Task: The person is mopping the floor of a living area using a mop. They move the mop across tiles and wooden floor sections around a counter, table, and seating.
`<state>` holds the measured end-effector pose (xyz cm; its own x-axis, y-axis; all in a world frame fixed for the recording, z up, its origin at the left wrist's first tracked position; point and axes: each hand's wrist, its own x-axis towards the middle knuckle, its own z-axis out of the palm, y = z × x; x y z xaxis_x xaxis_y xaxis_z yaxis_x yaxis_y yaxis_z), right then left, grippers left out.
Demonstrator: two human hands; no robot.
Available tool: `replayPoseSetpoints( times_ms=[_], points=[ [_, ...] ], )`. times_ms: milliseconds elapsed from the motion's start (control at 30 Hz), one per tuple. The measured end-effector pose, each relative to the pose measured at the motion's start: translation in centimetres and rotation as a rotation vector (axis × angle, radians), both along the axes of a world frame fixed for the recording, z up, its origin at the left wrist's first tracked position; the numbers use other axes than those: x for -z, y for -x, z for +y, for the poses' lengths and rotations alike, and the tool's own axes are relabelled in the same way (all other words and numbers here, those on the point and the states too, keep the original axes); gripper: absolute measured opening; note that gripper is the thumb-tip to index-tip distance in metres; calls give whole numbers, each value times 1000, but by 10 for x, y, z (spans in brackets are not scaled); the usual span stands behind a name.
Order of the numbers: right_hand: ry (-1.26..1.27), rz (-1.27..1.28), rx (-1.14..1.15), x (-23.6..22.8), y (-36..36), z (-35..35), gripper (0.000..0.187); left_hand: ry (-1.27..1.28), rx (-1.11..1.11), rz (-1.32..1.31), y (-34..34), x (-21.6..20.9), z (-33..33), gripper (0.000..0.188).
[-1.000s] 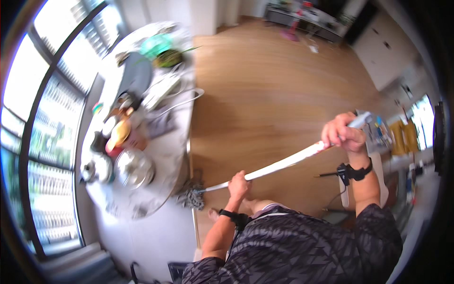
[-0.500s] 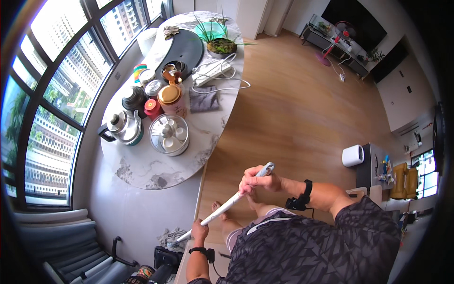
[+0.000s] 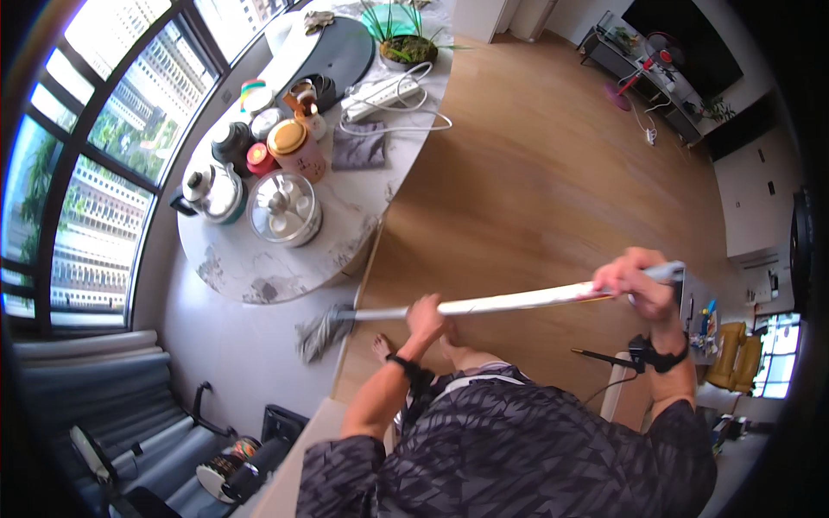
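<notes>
At the far left, a dark-framed window (image 3: 95, 207) stood beside a marble-patterned table (image 3: 246, 272) with a rounded end. A kettle (image 3: 213, 192) occupied the table's left side. Just right of it stood a red-lidded jar (image 3: 260, 159), a round clear container (image 3: 285, 207) holding white items, and a pink canister (image 3: 295, 151) with a tan lid.

Below the table's rounded end, the grey strand head (image 3: 321, 335) of the mop (image 3: 527, 298) lay over the light grey floor (image 3: 220, 345), with its socket end at the border of the wood floor (image 3: 535, 173). Firm contact between head and floor could not be confirmed. Above, a folded grey cloth (image 3: 360, 145) rested flat on the table, near a white power strip (image 3: 380, 97) with a looped cable.

The left hand (image 3: 426, 318) was closed around the lower part of the white pole, near the head. From there the pole extended rightward over the wood floor, rising slightly in the view. The right hand (image 3: 641, 281), partly blurred, gripped the pole close to its grey upper end. A black strap (image 3: 661, 356) encircled the right wrist. Farther right, well apart from the hands, stood a yellow-brown armchair (image 3: 734, 358).
</notes>
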<state>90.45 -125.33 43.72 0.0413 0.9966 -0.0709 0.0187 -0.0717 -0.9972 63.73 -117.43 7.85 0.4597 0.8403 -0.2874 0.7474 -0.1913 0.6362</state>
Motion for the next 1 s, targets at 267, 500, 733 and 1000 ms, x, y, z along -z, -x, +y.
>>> replayPoseSetpoints(
  times_ms=[267, 500, 733, 1000],
  points=[
    [-248, -394, -26, -56, -39, -61, 23, 11, 312, -305, -171, -41, 26, 20],
    [-247, -176, 8, -41, -92, -43, 23, 63, 209, -225, -150, -47, 18, 18],
    [-202, 142, -221, -7, 4, 41, 24, 62, -103, -121, 4, -40, -9, 17],
    [95, 195, -471, 115, 213, 99, 21, 143, -608, 245, 249, 59, -53, 11]
  ],
)
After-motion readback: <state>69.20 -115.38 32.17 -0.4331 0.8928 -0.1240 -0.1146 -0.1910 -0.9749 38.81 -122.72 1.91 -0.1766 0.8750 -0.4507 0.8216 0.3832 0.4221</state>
